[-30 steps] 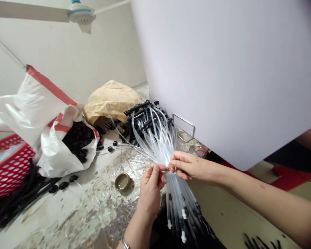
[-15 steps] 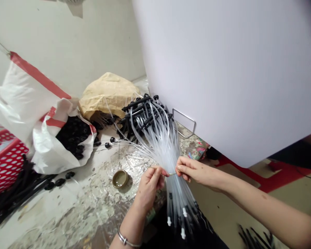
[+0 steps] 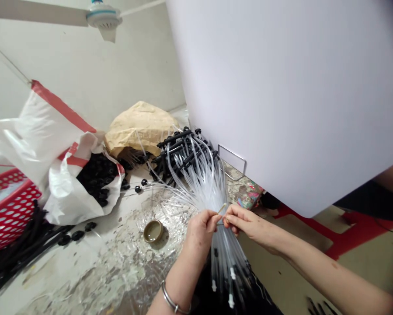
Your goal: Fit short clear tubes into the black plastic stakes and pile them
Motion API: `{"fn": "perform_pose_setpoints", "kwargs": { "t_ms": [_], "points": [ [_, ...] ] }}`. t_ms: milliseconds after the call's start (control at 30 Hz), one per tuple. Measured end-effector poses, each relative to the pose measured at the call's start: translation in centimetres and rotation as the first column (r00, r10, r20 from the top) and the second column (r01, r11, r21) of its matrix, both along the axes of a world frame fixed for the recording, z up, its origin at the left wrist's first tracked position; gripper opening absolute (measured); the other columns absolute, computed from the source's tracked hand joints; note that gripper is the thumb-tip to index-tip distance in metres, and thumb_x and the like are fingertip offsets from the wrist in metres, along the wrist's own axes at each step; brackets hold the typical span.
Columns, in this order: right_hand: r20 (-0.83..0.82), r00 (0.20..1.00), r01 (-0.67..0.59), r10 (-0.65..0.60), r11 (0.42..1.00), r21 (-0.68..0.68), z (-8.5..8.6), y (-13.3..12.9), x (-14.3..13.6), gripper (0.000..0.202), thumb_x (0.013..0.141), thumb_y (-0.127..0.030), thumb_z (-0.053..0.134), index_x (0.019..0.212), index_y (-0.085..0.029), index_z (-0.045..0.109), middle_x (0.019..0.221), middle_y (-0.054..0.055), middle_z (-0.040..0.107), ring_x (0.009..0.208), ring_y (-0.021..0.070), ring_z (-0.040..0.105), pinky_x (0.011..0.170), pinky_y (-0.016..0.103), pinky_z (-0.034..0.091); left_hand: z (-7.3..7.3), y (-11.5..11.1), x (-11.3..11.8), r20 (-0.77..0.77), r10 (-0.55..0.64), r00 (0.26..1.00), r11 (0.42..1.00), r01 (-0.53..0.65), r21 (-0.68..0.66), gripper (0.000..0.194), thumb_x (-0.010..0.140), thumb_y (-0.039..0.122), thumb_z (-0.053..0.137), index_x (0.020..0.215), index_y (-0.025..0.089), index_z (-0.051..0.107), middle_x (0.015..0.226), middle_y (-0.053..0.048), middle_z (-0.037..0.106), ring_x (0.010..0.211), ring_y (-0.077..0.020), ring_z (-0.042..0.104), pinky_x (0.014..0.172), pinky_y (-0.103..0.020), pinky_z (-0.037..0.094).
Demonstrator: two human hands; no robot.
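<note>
A thick bundle of clear tubes [image 3: 212, 188] runs from the tabletop down over the table's edge, with black fittings [image 3: 183, 148] at its far end and white tips [image 3: 231, 300] hanging at the near end. Around its middle lies a thin yellowish tie [image 3: 221, 209]. My left hand [image 3: 201, 232] pinches the tie on the bundle's left side, its short end sticking up past the fingers. On the right side my right hand [image 3: 240, 221] is closed on the tie too, fingertips close to the left ones. The tubes pass beneath both hands.
A small round dish [image 3: 153, 231] stands on the stained table [image 3: 85, 280]. To the left are a white bag [image 3: 71, 192] of black parts and a red basket [image 3: 12, 214]. Brown paper [image 3: 140, 124] lies behind. A large white panel [image 3: 281, 96] fills the upper right.
My left hand has moved right, closer to my right hand, and turned over the tie. The tie's end now points upward between the hands. The view has tilted slightly up.
</note>
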State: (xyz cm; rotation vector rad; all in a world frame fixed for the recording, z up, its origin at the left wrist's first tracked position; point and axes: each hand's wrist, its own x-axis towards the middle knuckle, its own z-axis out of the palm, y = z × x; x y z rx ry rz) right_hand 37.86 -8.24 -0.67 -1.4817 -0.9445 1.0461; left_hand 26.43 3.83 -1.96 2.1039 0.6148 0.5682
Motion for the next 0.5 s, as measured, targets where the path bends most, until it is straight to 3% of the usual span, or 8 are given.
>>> {"fn": "perform_pose_setpoints", "kwargs": {
  "t_ms": [167,300,400,500],
  "points": [
    [0.266,0.964,0.007,-0.010,1.000,0.012,0.2,-0.3,-0.3,0.021,0.089,-0.031,0.036,0.079,-0.018,0.049,0.068,-0.001,0.045,0.065,0.0128,0.043,0.065,0.028,0.038,0.1,-0.4,0.0,-0.006,0.024,1.000,0.997,-0.023,0.074,0.017,0.077,0.030,0.058,0.063,0.019,0.062,0.048,0.004,0.054,0.045,-0.0108,0.047,0.049,-0.022,0.036],
    [0.591,0.797,0.033,-0.125,0.986,0.164,0.5,-0.9,-0.8,0.019,0.087,-0.022,0.038,0.074,-0.019,0.051,0.087,0.006,0.052,0.089,0.0191,0.046,0.084,0.037,0.038,0.4,-0.6,0.0,-0.022,0.019,1.000,0.986,-0.015,0.164,0.018,0.078,0.026,0.056,0.062,0.020,0.063,0.051,0.002,0.057,0.050,-0.0116,0.050,0.052,-0.022,0.036],
    [0.686,0.694,0.078,-0.220,0.970,0.232,0.8,-1.1,-1.0,0.018,0.085,-0.018,0.040,0.074,-0.018,0.054,0.099,0.009,0.048,0.100,0.0224,0.043,0.090,0.042,0.037,0.4,-0.6,0.0,-0.033,-0.010,0.999,0.974,0.017,0.225,0.016,0.077,0.023,0.056,0.065,0.020,0.066,0.057,0.000,0.061,0.055,-0.0127,0.053,0.055,-0.023,0.037],
    [0.709,0.673,0.095,-0.210,0.975,0.199,1.2,-0.5,-1.0,0.014,0.082,-0.016,0.045,0.075,-0.017,0.057,0.100,0.009,0.046,0.101,0.0231,0.043,0.091,0.043,0.037,0.7,-0.7,-0.4,-0.041,-0.063,0.997,0.960,0.072,0.271,0.016,0.078,0.023,0.055,0.070,0.021,0.069,0.062,-0.001,0.064,0.060,-0.0139,0.055,0.059,-0.024,0.039]
  ]
}}
